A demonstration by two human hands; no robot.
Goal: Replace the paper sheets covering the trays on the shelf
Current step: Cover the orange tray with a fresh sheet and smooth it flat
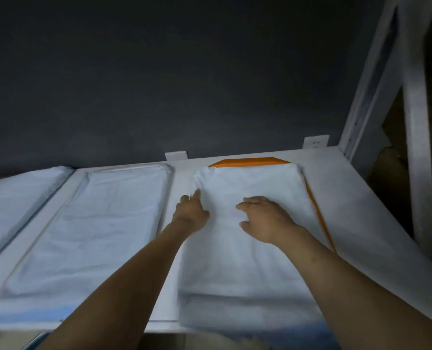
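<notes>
Head view: paper sheet [235,263] covers orange tray [250,162] near the shelf's [361,210] right end. Left hand [192,213] touches its left edge, fingers extended. Right hand [268,218] presses flat, gripping nothing. Risk: uneven pressure skews the sheet, exposing more tray.

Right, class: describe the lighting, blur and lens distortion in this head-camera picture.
Head view: dim, bluish light, wall nearly black; wide-angle lens bows the shelf and slants the post; left hand and right hand at the paper sheet look soft; the orange tray is the only vivid colour.
</notes>
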